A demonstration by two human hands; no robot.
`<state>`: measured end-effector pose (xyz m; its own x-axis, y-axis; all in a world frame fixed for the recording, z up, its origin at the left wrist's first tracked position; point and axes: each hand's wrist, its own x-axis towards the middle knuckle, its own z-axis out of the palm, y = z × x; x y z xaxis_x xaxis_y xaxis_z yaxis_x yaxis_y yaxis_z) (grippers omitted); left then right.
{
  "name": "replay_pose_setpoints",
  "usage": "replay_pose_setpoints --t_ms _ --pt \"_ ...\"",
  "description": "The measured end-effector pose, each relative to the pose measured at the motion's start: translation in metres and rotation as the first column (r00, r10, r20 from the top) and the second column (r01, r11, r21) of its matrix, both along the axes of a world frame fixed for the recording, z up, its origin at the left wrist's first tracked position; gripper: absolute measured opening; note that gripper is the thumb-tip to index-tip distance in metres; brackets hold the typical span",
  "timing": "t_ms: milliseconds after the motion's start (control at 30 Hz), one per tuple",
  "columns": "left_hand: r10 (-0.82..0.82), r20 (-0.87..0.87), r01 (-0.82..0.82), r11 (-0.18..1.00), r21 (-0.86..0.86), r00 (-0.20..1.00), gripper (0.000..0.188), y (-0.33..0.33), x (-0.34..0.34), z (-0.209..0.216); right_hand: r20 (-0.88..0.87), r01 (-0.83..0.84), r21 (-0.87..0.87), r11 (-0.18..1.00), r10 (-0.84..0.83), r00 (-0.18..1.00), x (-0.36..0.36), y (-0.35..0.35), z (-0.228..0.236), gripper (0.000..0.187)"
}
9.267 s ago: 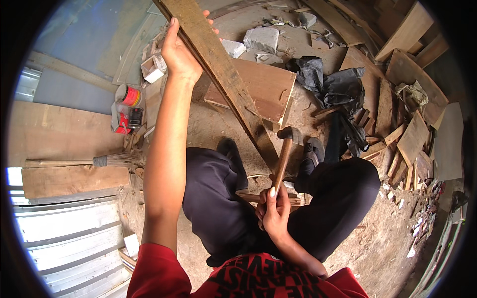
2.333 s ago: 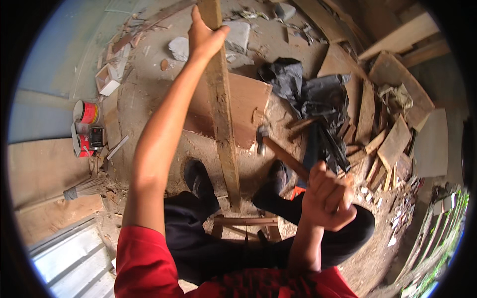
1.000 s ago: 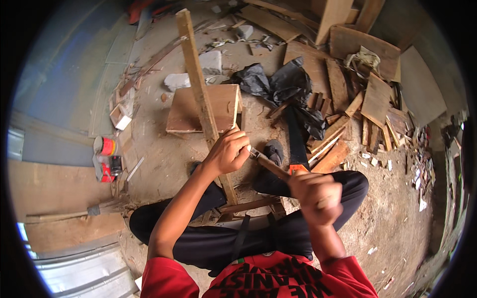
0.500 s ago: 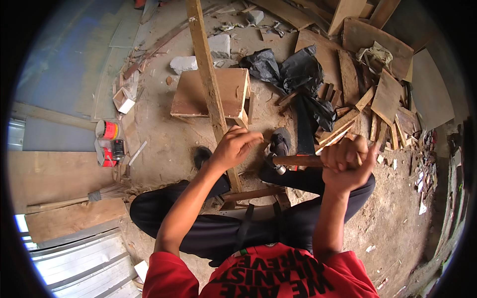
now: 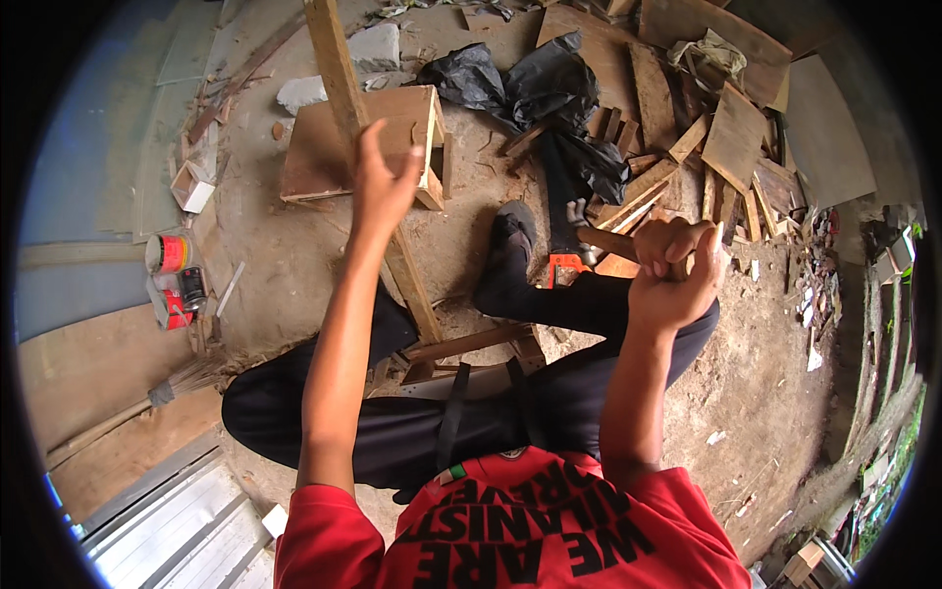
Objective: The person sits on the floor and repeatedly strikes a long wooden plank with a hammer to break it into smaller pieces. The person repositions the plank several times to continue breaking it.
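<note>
A hammer (image 5: 610, 241) with a brown wooden handle is wrapped in the closed fingers of my right hand (image 5: 675, 265), its metal head pointing left above my right leg. My left hand (image 5: 381, 191) is stretched forward, fingers and thumb apart, over a long upright wooden plank (image 5: 340, 74). It covers part of the plank; whether the palm touches it I cannot tell. The plank's lower end stands beside a low wooden piece (image 5: 471, 344) between my legs. Just beyond my left hand is a brown wooden box (image 5: 319, 147) with an open side.
Black plastic sheeting (image 5: 554, 83) lies ahead, with a handsaw's orange handle (image 5: 565, 267) near my right foot. Scrap boards (image 5: 736, 137) pile up at the far right. Tins (image 5: 172, 253) and a broom (image 5: 186, 381) lie on the left. White blocks (image 5: 373, 47) sit behind the box.
My left hand has moved forward and left, its fingers spreading beside the plank. The hammer's head has swung farther away from me. The whole view has shifted.
</note>
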<state>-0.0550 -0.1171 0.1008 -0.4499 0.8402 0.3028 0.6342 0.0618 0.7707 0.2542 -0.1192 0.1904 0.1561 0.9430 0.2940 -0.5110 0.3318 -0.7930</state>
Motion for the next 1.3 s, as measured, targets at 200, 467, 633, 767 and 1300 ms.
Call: replay_pose_setpoints --t_ms 200,467,633,767,1300 --pt "0.387 0.009 -0.387 0.922 0.008 0.922 0.081 -0.031 -0.101 -0.082 0.029 0.003 -0.149 0.989 0.002 1.0 0.01 -0.013 -0.023 0.04" --pt "0.347 0.044 -0.334 0.924 -0.187 0.937 0.104 0.034 -0.074 -0.088 0.026 -0.197 -0.093 0.976 0.2 0.979 -0.025 -0.043 -0.036 0.04" --pt "0.448 -0.003 -0.427 0.851 -0.306 0.894 0.075 0.049 -0.086 -0.074 0.088 -0.279 -0.036 0.96 0.281 0.956 -0.043 -0.061 -0.037 0.041" --pt "0.292 0.237 -0.221 0.933 -0.285 0.926 0.056 0.029 -0.112 -0.075 0.086 -0.299 -0.149 0.943 0.314 0.946 -0.044 -0.069 -0.057 0.043" --pt "-0.358 0.781 0.19 0.934 0.304 0.512 0.073 -0.016 -0.077 0.069 0.178 -0.182 -0.182 0.966 0.214 0.96 -0.032 -0.048 -0.058 0.042"
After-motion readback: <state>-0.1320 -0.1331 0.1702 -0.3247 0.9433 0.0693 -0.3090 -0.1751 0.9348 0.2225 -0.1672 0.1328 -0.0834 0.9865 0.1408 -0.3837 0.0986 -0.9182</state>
